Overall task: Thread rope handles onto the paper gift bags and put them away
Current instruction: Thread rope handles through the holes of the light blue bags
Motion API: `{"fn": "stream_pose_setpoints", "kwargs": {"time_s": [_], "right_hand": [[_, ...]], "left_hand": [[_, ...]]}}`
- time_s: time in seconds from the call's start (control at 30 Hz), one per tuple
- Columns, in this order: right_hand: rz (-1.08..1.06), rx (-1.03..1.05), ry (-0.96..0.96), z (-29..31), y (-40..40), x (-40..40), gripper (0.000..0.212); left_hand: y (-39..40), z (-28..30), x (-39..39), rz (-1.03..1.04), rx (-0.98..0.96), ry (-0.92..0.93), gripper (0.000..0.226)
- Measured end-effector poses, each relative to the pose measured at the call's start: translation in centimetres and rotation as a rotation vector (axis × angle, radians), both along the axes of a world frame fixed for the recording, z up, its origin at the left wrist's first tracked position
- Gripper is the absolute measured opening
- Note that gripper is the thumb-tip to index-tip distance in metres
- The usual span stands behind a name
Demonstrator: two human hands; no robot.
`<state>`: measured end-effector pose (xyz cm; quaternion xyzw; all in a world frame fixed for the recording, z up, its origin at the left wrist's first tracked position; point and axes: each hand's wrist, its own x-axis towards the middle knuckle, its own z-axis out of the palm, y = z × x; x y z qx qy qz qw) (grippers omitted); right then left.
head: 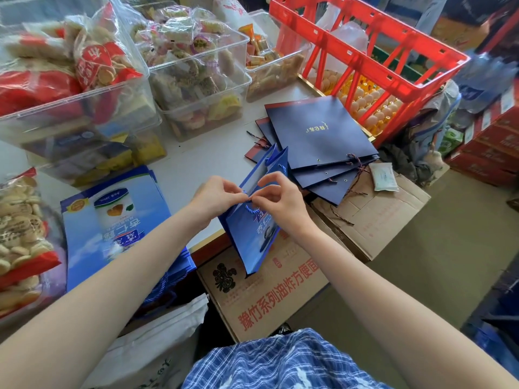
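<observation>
Threading step, by the look of it: left hand pinches the top edge of the blue gift bag while right hand pinches the blue rope at the same spot, fingertips nearly touching. Bag stands open betw. both hands at the table edge. Next prob. needs the rope end fed thru the hole w/ a steady pinch; navy bags lie further right.

Single head-worn wide-angle view, looking forward and steeply down over both forearms, close above the white table edge, bins at far left, red crate beyond right
</observation>
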<state>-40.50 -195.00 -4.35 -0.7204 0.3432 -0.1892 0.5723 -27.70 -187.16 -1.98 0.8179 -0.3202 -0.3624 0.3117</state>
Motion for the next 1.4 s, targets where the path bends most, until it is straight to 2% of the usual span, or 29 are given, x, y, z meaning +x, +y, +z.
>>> {"fn": "stream_pose_setpoints", "kwargs": {"time_s": [0.13,0.23,0.3,0.53,0.7,0.87,0.97,1.17,1.3,1.4], "right_hand": [[0.036,-0.215,0.102,0.7,-0.2,1.0,0.016],[0.067,-0.368,0.13,0.9,0.0,1.6,0.012],[0.066,-0.43,0.148,0.8,0.1,1.8,0.013],[0.006,-0.459,0.125,0.6,0.3,1.8,0.019],[-0.111,-0.339,0.096,0.1,0.4,1.3,0.01],[-0.036,-0.019,0.014,-0.1,0.4,0.7,0.024],[-0.051,-0.015,0.017,-0.1,0.2,0.8,0.022],[-0.045,0.022,0.036,-0.2,0.0,0.7,0.021],[-0.073,-0.023,0.071,0.0,0.0,1.1,0.019],[-0.053,-0.046,0.094,-0.1,0.2,1.0,0.019]], "left_hand": [[0.6,0.2,-0.3,-0.209,-0.08,-0.526,0.019],[0.7,-0.1,-0.3,-0.282,-0.081,-0.691,0.022],[0.8,-0.2,-0.3,-0.294,-0.095,-0.73,0.023],[1.3,-0.6,-0.1,-0.243,-0.294,-0.517,0.012],[1.0,-1.2,0.0,-0.168,-0.278,-0.315,0.004],[1.1,-1.6,0.4,-0.105,-0.3,-0.106,0.009],[1.3,-1.5,0.9,-0.111,-0.316,0.007,0.012],[1.1,-1.3,0.7,-0.154,-0.3,-0.082,0.003],[0.8,-1.4,0.0,-0.059,-0.271,-0.132,0.005],[0.6,-1.5,-0.1,0.044,-0.216,-0.056,0.008]]}}
